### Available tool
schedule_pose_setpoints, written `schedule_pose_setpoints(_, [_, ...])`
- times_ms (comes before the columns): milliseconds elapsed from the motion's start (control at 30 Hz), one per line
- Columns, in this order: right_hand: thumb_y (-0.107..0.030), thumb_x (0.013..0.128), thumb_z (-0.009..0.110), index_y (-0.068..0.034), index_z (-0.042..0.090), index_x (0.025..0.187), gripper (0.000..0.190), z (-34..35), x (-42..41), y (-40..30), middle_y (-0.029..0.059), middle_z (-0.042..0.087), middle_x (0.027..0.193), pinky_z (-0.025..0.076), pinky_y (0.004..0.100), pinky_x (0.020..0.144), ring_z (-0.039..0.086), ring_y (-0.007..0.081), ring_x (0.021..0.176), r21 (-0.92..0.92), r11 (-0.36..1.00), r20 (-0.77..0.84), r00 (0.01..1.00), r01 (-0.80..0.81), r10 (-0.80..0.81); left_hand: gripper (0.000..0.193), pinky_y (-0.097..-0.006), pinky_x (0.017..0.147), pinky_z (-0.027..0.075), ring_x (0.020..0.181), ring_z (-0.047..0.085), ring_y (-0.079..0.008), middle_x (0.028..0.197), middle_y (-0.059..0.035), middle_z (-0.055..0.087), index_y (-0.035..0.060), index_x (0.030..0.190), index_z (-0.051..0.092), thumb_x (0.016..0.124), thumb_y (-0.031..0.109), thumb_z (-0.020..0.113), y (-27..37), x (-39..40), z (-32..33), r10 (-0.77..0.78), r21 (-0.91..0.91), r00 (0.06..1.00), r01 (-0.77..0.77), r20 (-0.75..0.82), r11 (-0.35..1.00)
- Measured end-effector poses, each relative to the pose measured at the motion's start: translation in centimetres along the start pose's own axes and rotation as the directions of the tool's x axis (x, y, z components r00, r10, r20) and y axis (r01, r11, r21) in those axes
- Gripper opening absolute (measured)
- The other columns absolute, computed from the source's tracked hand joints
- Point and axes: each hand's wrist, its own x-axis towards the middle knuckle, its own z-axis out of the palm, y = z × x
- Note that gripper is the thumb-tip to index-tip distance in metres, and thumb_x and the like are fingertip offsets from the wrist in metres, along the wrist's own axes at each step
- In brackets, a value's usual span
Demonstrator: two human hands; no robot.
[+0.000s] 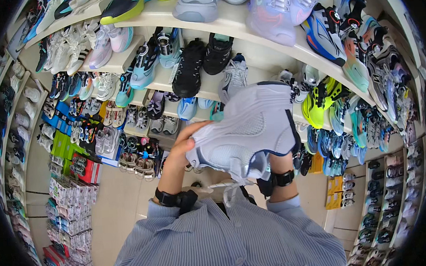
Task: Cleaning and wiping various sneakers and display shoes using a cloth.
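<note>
A pale grey-white sneaker [245, 127] with mesh panels and a dark-edged sole is held up before my chest, its side turned towards me. My left hand [184, 145] grips one end of it, the thumb pressed on the near surface. At the other end, my right hand [281, 160] reaches up behind the shoe and supports it; the fingers are hidden. White laces [232, 186] dangle below the shoe's opening against my striped shirt. Directly behind the raised shoe, a grey lace-up sneaker [234, 76] stands on a display shelf.
Cream shelves [192, 20] full of shoes curve around in front. Black shoes [189, 67] and neon-yellow sneakers [316, 102] stand close beyond my hands. Stacked boxes [72, 201] rise from the tiled floor [119, 199] at left. Further shoe racks [389, 196] line the right.
</note>
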Motion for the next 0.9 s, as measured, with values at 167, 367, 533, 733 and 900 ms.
schedule_pose_setpoints(167, [-0.022,0.079,0.060,0.002,0.041,0.124,0.055,-2.8,0.0,-0.7,0.0114,0.053,0.113,0.039,0.0328,0.092,0.051,0.0207,0.104,0.074,0.992,0.062,0.993,-0.105,0.101,0.071,-0.0365,0.099,0.033,0.116,0.044,-0.0259,0.125,-0.0163,0.046,-0.0039,0.128,0.035,0.076,0.041,0.055,-0.4,0.8,0.1,-0.173,-0.233,0.959,0.120,-0.224,0.965])
schedule_pose_setpoints(367, [-0.025,0.060,0.073,-0.001,0.029,0.133,0.088,-2.3,-3.5,-7.2,0.0137,0.041,0.128,0.033,0.0355,0.098,0.041,0.0257,0.119,-0.060,0.992,0.457,0.881,-0.107,0.122,0.061,-0.0344,0.100,0.033,0.118,0.043,-0.0245,0.128,-0.0145,0.043,-0.0026,0.131,0.031,0.084,0.031,0.050,-2.1,2.2,-0.2,-0.242,-0.319,0.957,0.180,-0.163,0.930])
schedule_pose_setpoints(533, [-0.015,0.060,0.074,-0.003,0.034,0.130,0.082,-0.9,-3.2,-5.9,0.0097,0.040,0.129,0.025,0.0306,0.101,0.035,0.0200,0.122,-0.545,0.802,0.501,0.862,0.243,0.079,0.058,-0.0349,0.100,0.033,0.119,0.042,-0.0251,0.130,-0.0152,0.041,-0.0018,0.132,0.029,0.087,0.032,0.045,-3.2,3.1,1.4,-0.278,-0.354,0.951,0.216,-0.134,0.910])
schedule_pose_setpoints(733, [-0.012,0.061,0.074,-0.004,0.044,0.119,0.066,-1.2,-3.5,-4.9,0.0076,0.048,0.114,0.033,0.0294,0.092,0.045,0.0177,0.106,-0.586,0.760,0.385,0.922,0.281,-0.044,0.055,-0.0350,0.101,0.030,0.118,0.043,-0.0244,0.130,-0.0142,0.042,-0.0006,0.131,0.031,0.089,0.034,0.040,-4.2,3.0,0.7,-0.347,-0.338,0.930,0.289,-0.123,0.896])
schedule_pose_setpoints(900, [-0.013,0.061,0.072,-0.003,0.045,0.114,0.061,-2.7,-2.0,-7.6,0.0098,0.053,0.105,0.038,0.0289,0.087,0.050,0.0181,0.098,-0.718,0.646,0.296,0.954,0.259,-0.054,0.052,-0.0346,0.091,0.036,0.110,0.048,-0.0214,0.122,-0.0115,0.050,0.0098,0.126,0.041,0.087,0.045,0.039,-4.3,2.2,-0.4,-0.493,-0.148,0.856,0.474,-0.157,0.868])
